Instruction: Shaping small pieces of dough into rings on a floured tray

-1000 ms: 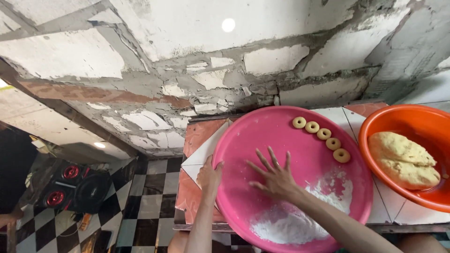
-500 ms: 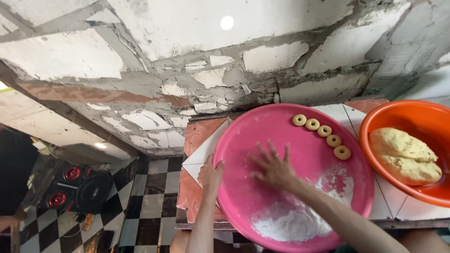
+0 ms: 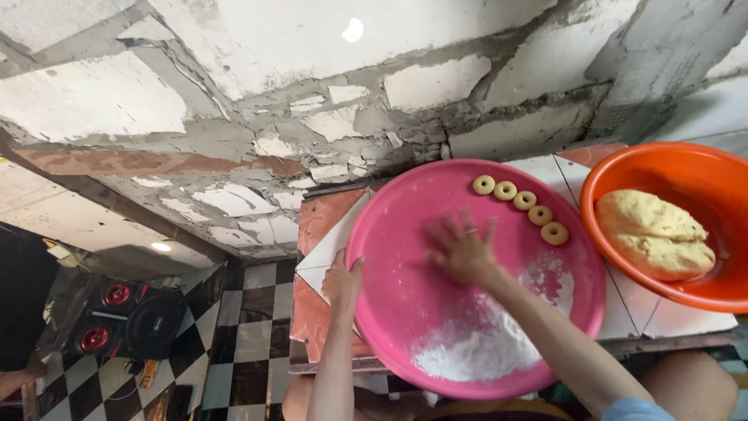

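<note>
Pressing flat on the floor of the pink round tray point(image 3: 397, 312), fingers spread wide and gripping nothing: the right hand point(image 3: 461, 248), blurred, a ring just showing on one finger, palm down on the bare pink middle, probably for rubbing or spreading across the surface. Clamping the tray's left rim, thumb over the edge and fingers seemingly under it: the left hand point(image 3: 341, 281), likely bracing the tray against sliding on the tiled counter point(image 3: 331, 234). Lying in a neat curving row along the tray's far right side, well apart from both hands: five small ring-shaped dough pieces point(image 3: 520, 199), each pale yellow with a hole in the middle, seemingly parked there out of the way. Heaped at the near edge of the tray, thinning to a dusting farther right: white flour point(image 3: 475, 351), within easy reach of the right forearm. Sitting just right of the tray, rims nearly touching: an orange basin point(image 3: 623, 168) holding a yellow dough lump point(image 3: 654, 234). Showing no packages, labels or signs anywhere; only a rough patched wall point(image 3: 312, 93) beyond, a black-and-white chequered floor point(image 3: 249, 312) at left, and a black speaker with red cones point(image 3: 125, 320) at near left.
</note>
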